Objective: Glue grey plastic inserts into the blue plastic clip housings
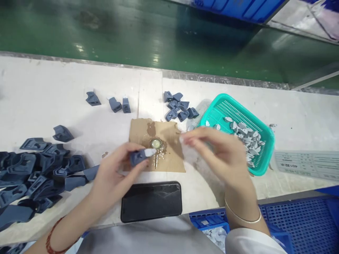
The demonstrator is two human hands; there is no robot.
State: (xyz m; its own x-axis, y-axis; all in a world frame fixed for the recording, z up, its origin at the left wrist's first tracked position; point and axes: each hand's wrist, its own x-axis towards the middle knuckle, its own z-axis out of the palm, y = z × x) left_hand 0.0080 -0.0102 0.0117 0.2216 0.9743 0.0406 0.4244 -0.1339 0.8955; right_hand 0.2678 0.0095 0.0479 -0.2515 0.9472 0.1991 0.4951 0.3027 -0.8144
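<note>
My left hand is closed around a dark blue-grey plastic part, gripping it between thumb and fingers. A small white piece sticks out from that part's right end. My right hand is blurred, its thumb and finger pinched together near the cardboard's right edge. Something small and pale shows at those fingertips, too smeared to name. Between the hands, a piece of brown cardboard lies on the table, wet with shiny liquid. On it sits a small round cap-like dish with pale contents.
A heap of blue-grey parts lies at left. A smaller cluster and several single parts lie farther back. At right stands a green basket with small grey-white pieces. A black phone lies in front.
</note>
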